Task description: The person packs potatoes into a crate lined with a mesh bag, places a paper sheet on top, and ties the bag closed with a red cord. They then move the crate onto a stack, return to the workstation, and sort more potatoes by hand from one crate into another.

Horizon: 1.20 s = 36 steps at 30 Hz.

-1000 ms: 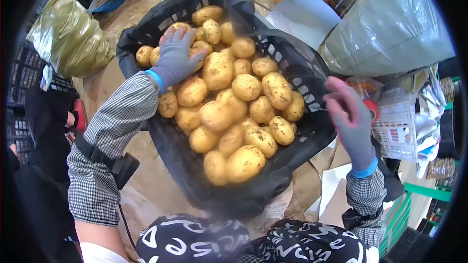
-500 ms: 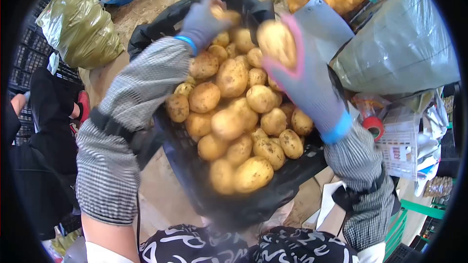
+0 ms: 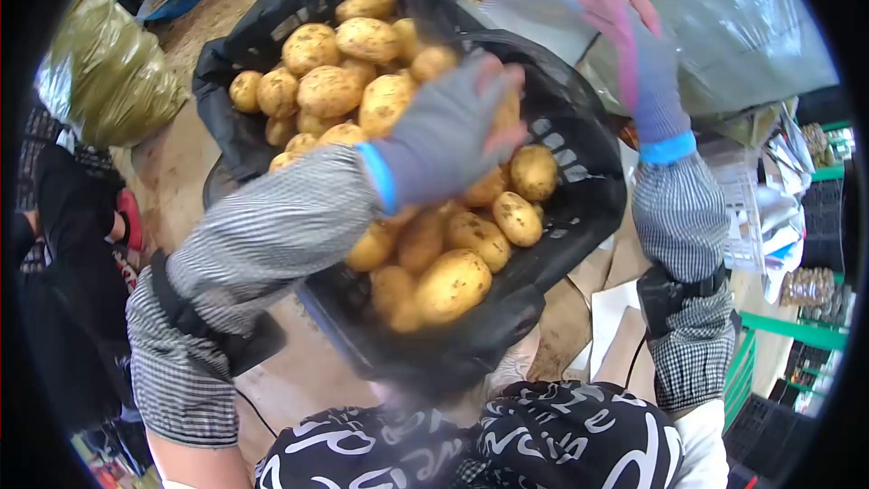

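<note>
My left hand, in a grey glove with a blue cuff, is over the potatoes, smeared by motion. Its thumb and fingers are bent round a potato, mostly hidden by the hand. Potatoes with brown soil marks lie in the near black crate. More potatoes fill the far black crate, which has dark lining at its rim. My right hand, gloved in grey and pink, is raised beyond the crate's right side, fingers stretched out and nothing in them.
A grey flat panel and a large pale plastic sack are at the upper right. A yellow-green sack stands on the left, near a person's dark-clothed leg. A white basket is at the right.
My right hand has moved up and right and let go of its large potato. My left hand has come nearer and right from the far side. The view has shifted, showing more of both crates.
</note>
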Tool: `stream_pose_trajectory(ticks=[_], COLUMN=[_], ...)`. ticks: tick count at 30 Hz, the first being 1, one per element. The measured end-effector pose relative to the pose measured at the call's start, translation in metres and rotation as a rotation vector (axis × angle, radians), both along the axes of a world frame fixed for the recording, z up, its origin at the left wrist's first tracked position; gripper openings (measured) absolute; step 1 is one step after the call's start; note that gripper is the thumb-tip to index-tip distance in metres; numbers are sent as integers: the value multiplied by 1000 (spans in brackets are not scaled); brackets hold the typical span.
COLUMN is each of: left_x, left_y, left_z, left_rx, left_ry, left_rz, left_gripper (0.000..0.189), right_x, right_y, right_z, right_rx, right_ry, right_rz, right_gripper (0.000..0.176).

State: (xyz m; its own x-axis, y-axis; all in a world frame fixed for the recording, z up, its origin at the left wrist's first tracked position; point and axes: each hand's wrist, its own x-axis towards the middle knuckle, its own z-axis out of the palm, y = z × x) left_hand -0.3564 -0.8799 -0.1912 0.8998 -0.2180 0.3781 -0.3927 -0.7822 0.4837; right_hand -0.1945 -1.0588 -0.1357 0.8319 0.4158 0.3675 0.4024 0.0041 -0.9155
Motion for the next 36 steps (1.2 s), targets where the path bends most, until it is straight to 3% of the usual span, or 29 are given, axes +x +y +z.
stream_pose_trajectory(ticks=[1, 3, 4, 5, 7, 10, 11, 13, 14, 15, 16, 17, 19, 21, 22, 23, 25, 26, 29, 31, 33, 35, 36], left_x=[5, 13, 20, 26, 24, -10, -22, -62, -78, -86, -96, -102, -112, -111, -112, -111, -105, -104, -94, -77, -53, -25, -17], left_y=[-10, -31, -31, -26, 2, 60, 80, 122, 130, 131, 136, 142, 130, 122, 122, 125, 129, 133, 103, 57, 12, -52, -66], left_z=[-24, -63, -60, -49, -4, 31, 28, 33, 46, 56, 56, 58, 47, 24, 21, 28, 48, 57, 94, 104, 76, 42, 14], left_rx=[166, 492, 500, 319, 71, 359, 271, 105, 161, 201, 257, 412, 528, 583, 615, 544, 396, 139, -278, -382, -336, -11, 53], left_ry=[-23, -74, -21, 44, -120, -198, -35, 292, 378, 456, 373, 365, 561, 532, 519, 543, 590, 611, 558, 473, 389, 46, 114], left_rz=[2, 10, -41, -64, -83, 181, 229, 383, 416, 433, 421, 318, 312, 358, 381, 409, 438, 508, 554, 279, -25, -112, -154], left_gripper=[62, 67, 69, 66, 54, 46, 43, 38, 34, 30, 27, 37, 50, 57, 61, 61, 61, 60, 63, 62, 64, 70, 72], right_x=[-7, -16, -23, -36, -65, -128, -144, -149, -138, -137, -136, -132, -111, -106, -102, -99, -97, -95, -83, -80, -82, -90, -97], right_y=[-25, -91, -128, -164, -252, -372, -387, -378, -349, -292, -241, -198, -134, -75, -56, -42, -33, -37, -75, -101, -118, -144, -159], right_z=[4, -7, -20, -35, -76, -121, -127, -120, -119, -88, -56, -27, 4, -1, -9, -17, -32, -34, 2, 11, 15, -5, -16], right_rx=[20, -218, -339, -313, -366, -565, -388, -522, -220, -134, -311, -496, -640, -821, -1137, -1459, -1479, -1497, -735, -468, -281, -206, -238], right_ry=[-16, -171, -240, -107, 13, 183, 317, 198, 200, 239, 90, -68, -420, -491, -465, -429, -507, -529, 84, 159, 189, 219, 226], right_rz=[-69, -199, -264, -333, -489, -685, -652, -602, -559, -541, -466, -394, 120, 338, 414, 479, 472, 459, 250, 11, -97, -90, -98], right_gripper=[37, 36, 36, 34, 31, 32, 33, 35, 32, 28, 28, 29, 33, 33, 32, 32, 33, 35, 39, 37, 35, 32, 31])
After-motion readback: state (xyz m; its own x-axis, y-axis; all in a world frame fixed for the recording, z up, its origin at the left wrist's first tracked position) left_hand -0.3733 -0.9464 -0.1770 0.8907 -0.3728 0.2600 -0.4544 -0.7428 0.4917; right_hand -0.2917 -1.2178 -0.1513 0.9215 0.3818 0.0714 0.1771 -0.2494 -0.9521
